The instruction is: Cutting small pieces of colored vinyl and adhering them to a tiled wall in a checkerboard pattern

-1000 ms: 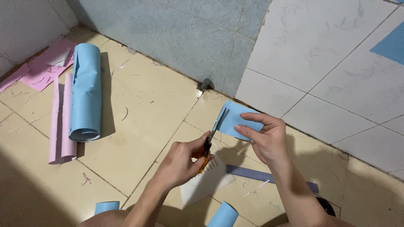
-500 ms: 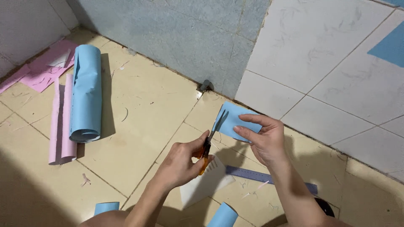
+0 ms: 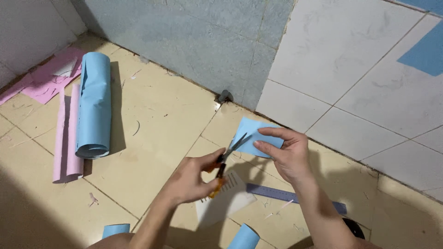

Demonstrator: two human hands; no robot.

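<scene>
Now our left hand [image 3: 191, 180] grips orange-handled scissors [image 3: 224, 163], blades parted on the edge of a small blue paper piece [image 3: 254, 136], which our right hand [image 3: 288, 154] pinches between thumb and fingers above the tiled floor [image 3: 157, 138]. Below lie a white sheet [image 3: 226, 200] and purple ruler [image 3: 286, 196] (partly shadowed); farther left, blue [image 3: 94, 108] and pink paper rolls [image 3: 67, 136].

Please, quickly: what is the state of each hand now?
Left hand: closed on the orange-handled scissors, blades at the paper's edge.
Right hand: pinching the light blue paper piece.
</scene>
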